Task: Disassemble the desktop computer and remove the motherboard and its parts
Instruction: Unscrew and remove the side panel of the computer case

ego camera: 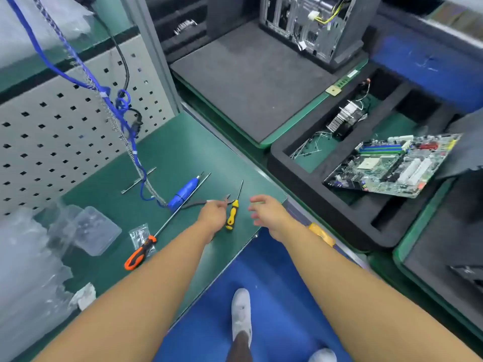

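Head view is showing the motherboard [392, 165] lying tilted in the black foam tray [282, 152], heatsink [345, 118] beyond it, well right of both hands. Left hand [213, 215] is pinching small pliers [206, 202]; right hand [266, 210] is hovering spread.

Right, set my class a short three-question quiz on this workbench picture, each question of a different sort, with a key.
1. True or false: the green motherboard is still mounted inside the grey metal computer case.
2. Which tool lies closest to the left hand?
A. the yellow-and-black-handled screwdriver
B. the orange-and-black-handled long screwdriver
C. the blue electric screwdriver
3. Fill in: the silver finned heatsink lies in the black foam ____.

Key
1. False: it rests tilted in the foam tray, apart from the case.
2. A.
3. tray.

The right hand hovers with an open grip, holding nothing.
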### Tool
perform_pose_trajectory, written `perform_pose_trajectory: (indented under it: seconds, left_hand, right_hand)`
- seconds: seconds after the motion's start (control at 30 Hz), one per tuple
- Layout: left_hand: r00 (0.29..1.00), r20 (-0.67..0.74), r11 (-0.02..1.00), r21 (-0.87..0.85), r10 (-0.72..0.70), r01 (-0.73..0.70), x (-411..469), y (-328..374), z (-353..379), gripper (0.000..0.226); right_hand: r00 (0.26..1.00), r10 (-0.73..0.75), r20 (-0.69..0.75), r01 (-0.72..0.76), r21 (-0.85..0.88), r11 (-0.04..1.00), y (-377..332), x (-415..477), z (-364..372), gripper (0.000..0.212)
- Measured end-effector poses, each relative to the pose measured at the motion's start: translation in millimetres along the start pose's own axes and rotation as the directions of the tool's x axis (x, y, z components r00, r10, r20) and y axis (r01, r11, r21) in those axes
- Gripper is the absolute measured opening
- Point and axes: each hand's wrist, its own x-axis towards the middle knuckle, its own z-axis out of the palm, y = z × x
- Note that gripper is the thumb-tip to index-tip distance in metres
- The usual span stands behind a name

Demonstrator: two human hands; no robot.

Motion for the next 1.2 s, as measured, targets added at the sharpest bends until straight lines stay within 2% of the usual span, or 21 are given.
perform_pose_trajectory:
  seconds: [0.1, 0.17, 0.23, 0.3, 0.43, 0.53, 0.67, 0.83, 0.97, 1.2]
  left_hand:
    - [0.996, 0.091, 1.0, 0.0, -0.023, 0.023, 7.8, -2.4, 8.5, 0.025]
    - [0.994, 0.104, 0.999, 0.039, -0.041, 0.037, 10.8, -3.6, 14.5, 0.027]
    - [0.996, 0.083, 0.999, 0.006, -0.039, 0.039, 13.8, -3.2, 14.5, 0.028]
    - [0.994, 0.1, 0.998, -0.042, -0.047, 0.051, 15.6, -2.0, 13.1, 0.025]
    - [0.983, 0.141, 0.986, -0.101, -0.116, 0.13, 13.5, -0.8, 11.3, 0.031]
    - [0.98, 0.169, 0.981, -0.148, -0.104, 0.13, 10.1, 14.8, 10.0, 0.035]
    - [0.981, 0.194, 0.981, -0.191, 0.006, 0.032, -6.5, 64.0, 19.9, 0.027]
    - [0.945, 0.247, 0.968, -0.186, 0.212, -0.168, -55.5, 136.3, 57.1, 0.023]
    - [0.872, 0.344, 0.934, -0.2, 0.349, -0.294, -103.6, 181.2, 108.3, 0.024]
    - [0.708, 0.534, 0.874, -0.135, 0.462, -0.468, -194.2, 220.0, 215.8, 0.027]
  right_hand:
    - [0.997, 0.075, -0.003, -0.075, 0.003, 0.997, 10.2, 15.7, 16.6, 0.036]
    - [0.993, 0.11, 0.036, -0.109, -0.027, 0.994, 20.1, 23.3, 31.1, 0.037]
    - [0.989, 0.131, 0.068, -0.13, -0.024, 0.991, 23.9, 27.5, 44.9, 0.019]
    - [0.992, 0.117, 0.046, -0.115, -0.03, 0.993, 24.9, 30.0, 57.2, 0.012]
    - [0.994, 0.105, -0.039, -0.107, -0.051, 0.993, 32.6, 35.4, 65.7, 0.019]
    - [0.991, 0.13, -0.037, -0.13, 0.004, 0.992, 26.6, 25.5, 49.2, 0.027]
    - [0.998, 0.024, -0.064, -0.02, 0.064, 0.998, -4.6, -9.1, 2.8, 0.024]
    - [0.973, -0.095, -0.21, 0.14, 0.211, 0.967, -35.1, -64.8, -71.5, 0.016]
    - [0.938, -0.114, -0.329, 0.218, 0.301, 0.928, -33.4, -111.4, -134.0, 0.019]
    - [0.843, -0.052, -0.535, 0.315, 0.414, 0.854, 17.7, -200.8, -238.7, 0.017]
